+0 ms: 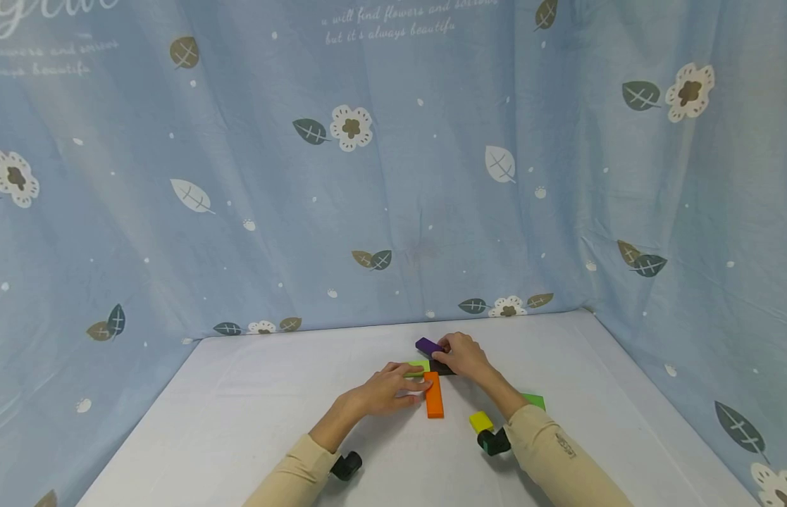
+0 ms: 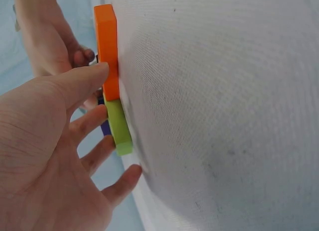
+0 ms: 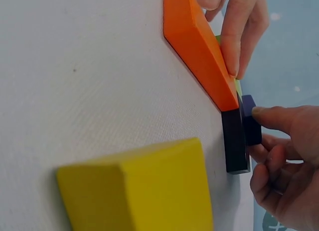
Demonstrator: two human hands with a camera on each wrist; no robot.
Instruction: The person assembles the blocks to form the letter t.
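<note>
My right hand (image 1: 466, 355) pinches a purple block (image 1: 427, 346) between thumb and fingers, just behind a black block (image 3: 234, 141). The left hand (image 1: 388, 389) is spread low over the table, its fingers fairly straight. In the left wrist view its thumb lies against an orange block (image 2: 107, 47), and other fingertips are right at a light green block (image 2: 118, 125). Orange, light green and black blocks meet at their ends. The orange one points toward me, while the other two extend left and right. Part of the purple block is hidden by the right fingers.
A yellow block (image 1: 480, 422) sits near the right forearm, and a green block (image 1: 534, 401) shows partly behind that arm. Dark wrist cameras (image 1: 346, 465) hang below both sleeves. A blue patterned curtain (image 1: 393, 176) borders the white table (image 1: 273, 394).
</note>
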